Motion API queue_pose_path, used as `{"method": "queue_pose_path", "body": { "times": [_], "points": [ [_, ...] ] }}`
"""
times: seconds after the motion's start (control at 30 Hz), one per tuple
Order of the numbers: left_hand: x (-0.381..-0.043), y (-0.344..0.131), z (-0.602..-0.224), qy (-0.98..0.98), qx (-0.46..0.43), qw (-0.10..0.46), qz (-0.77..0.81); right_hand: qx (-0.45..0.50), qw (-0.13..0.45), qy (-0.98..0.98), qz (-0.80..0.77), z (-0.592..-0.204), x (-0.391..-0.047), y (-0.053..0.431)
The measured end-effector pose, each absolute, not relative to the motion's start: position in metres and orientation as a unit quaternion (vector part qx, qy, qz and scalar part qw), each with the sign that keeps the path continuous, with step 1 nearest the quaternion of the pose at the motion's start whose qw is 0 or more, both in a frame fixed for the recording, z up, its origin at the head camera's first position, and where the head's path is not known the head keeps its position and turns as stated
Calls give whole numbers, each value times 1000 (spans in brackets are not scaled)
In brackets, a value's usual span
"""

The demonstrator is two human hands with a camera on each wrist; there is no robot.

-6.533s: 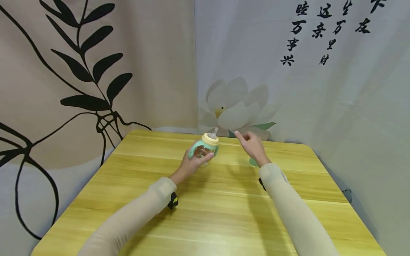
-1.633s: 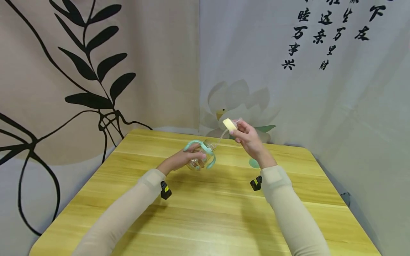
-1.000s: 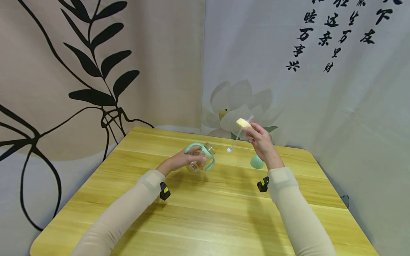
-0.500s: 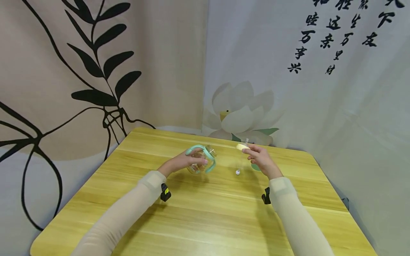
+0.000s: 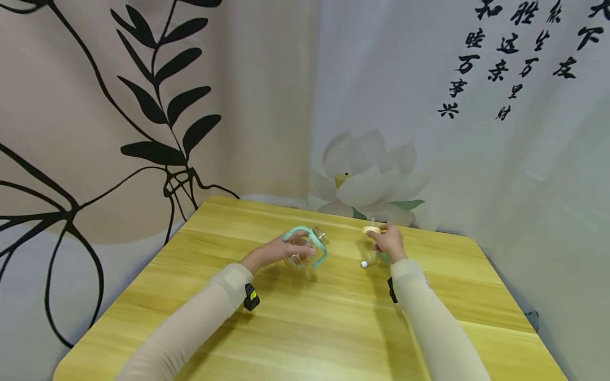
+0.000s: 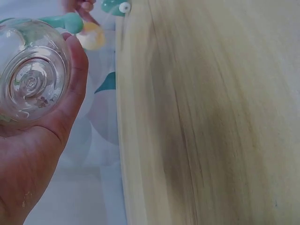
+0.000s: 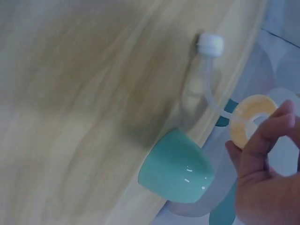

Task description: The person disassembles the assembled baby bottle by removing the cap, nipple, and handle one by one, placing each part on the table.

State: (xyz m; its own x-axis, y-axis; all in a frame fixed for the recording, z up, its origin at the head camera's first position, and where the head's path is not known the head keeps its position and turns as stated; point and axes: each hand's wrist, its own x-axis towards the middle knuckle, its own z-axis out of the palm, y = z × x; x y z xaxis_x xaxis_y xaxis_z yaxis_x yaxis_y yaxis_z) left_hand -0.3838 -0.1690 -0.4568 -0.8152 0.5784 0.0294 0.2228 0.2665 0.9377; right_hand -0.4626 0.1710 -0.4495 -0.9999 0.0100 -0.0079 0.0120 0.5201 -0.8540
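Over the far half of the table [image 5: 305, 328], the left hand [image 5: 278, 251] grips the clear bottle [image 6: 33, 82], neck tipped right, probably for steadiness; farther right, the right hand [image 5: 392, 243] pinches the yellow collar [image 5: 370, 230], seemingly to keep its straw [image 7: 208, 89] untouched, near the green cap [image 7: 176, 168].

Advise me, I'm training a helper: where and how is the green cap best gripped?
I'd pinch the green cap low across its opposite side walls, coming from above: its narrower, rounded end points up from the table, and its sides taper, so a higher grip might slip.
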Motion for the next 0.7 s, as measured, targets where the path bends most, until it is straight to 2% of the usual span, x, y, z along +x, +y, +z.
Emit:
{"method": "queue_pose_path", "body": {
  "times": [0.17,0.5,0.7],
  "points": [
    [-383,-168,-457,777,262,156,551,21,-16,898,-438,-458,-470,164],
    [-379,-169,-460,780,250,148,554,59,2,887,-458,-481,-474,162],
    [-382,-171,-463,782,243,147,554,59,-7,888,-456,-482,-478,156]
  ]
}}
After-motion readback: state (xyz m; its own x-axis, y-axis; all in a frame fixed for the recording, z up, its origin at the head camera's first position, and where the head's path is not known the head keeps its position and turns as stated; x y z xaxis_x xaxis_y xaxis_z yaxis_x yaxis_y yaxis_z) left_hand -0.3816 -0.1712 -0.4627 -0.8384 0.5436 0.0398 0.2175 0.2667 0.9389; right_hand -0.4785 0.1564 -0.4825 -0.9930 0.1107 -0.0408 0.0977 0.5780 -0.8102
